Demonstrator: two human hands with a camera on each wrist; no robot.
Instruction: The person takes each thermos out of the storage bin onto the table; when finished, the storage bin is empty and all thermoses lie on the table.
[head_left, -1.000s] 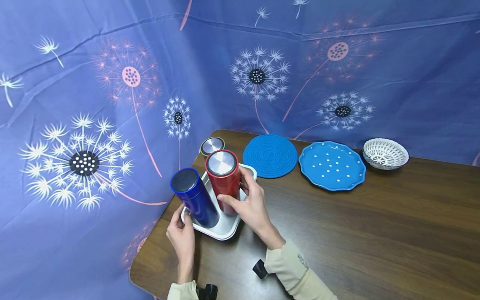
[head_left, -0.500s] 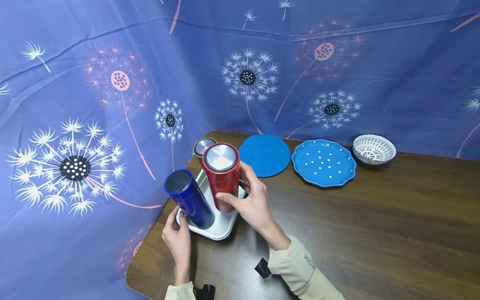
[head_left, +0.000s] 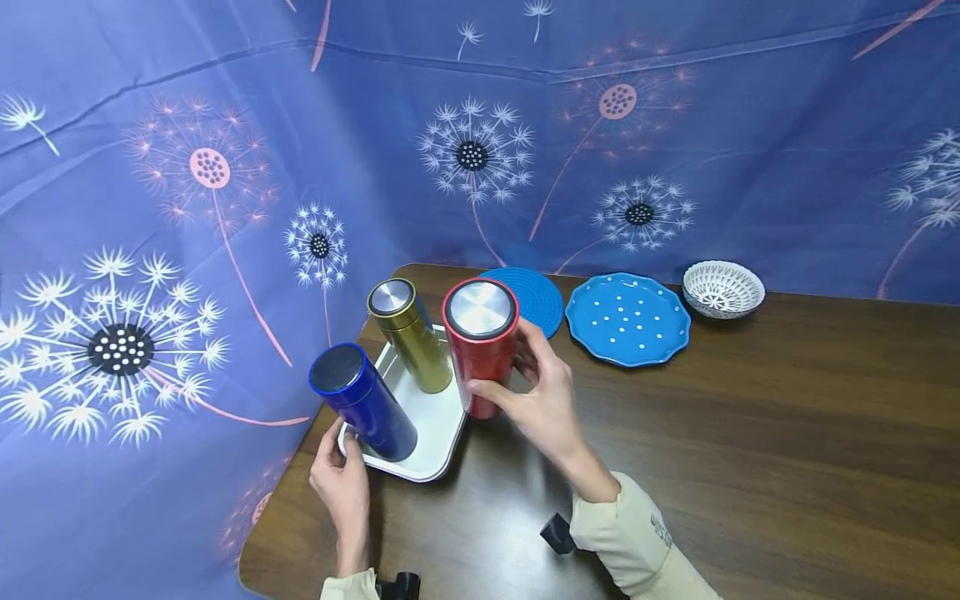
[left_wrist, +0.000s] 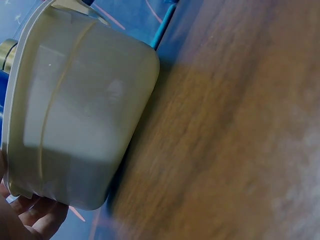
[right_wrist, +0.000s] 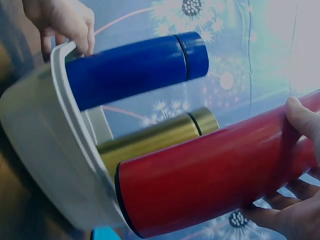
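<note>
My right hand (head_left: 551,400) grips a red flask (head_left: 483,358) with a silver lid, thumb on its near side. The flask is upright at the right side of a deep white bin (left_wrist: 75,110). In the right wrist view, its dark base edge lies outside the bin's rim (right_wrist: 65,85). A blue flask (head_left: 371,408) and a gold flask (head_left: 416,346) stand inside the bin, tilted left in the head view. My left hand (head_left: 343,479) holds the bin's near left corner, thumb over the rim and fingers (left_wrist: 50,215) beneath it on the outer wall.
On the wooden table (head_left: 750,433), a blue round woven mat (head_left: 542,296) lies behind the red flask. Right of it are a blue scalloped plate (head_left: 630,321) with white dots and a white patterned bowl (head_left: 723,287). A dandelion-print cloth (head_left: 360,125) hangs behind.
My right hand has lifted the red flask from inside the bin and moved it right past the rim, uncovering the gold flask. My left hand keeps its hold. The head view has turned slightly right.
</note>
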